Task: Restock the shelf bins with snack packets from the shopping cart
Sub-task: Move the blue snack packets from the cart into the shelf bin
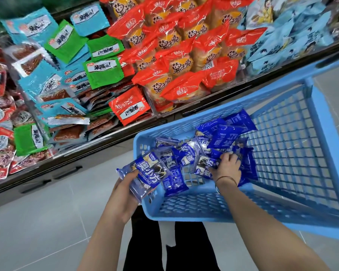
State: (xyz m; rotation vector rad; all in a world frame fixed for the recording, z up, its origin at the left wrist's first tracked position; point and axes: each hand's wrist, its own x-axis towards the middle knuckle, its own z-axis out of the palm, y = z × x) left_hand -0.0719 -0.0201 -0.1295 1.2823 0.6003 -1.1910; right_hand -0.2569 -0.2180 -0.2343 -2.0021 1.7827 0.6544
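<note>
A light blue plastic shopping cart (319, 122) stands at the right, with several dark blue snack packets (226, 134) heaped in its near left corner. My left hand (126, 184) grips a small stack of blue packets (148, 174) just outside the cart's left wall. My right hand (228, 167) reaches into the cart, and its fingers close on a blue packet in the heap. The shelf bins (153, 106) run across the top of the view, tilted, full of packets.
The bins hold blue and green packets (104, 72) at the left, red-orange packets (184, 55) in the middle and pale blue bags (294, 40) at the right. Dark red packets (0, 118) fill the far left. Grey tiled floor (37, 222) lies below; my dark trousers show between my arms.
</note>
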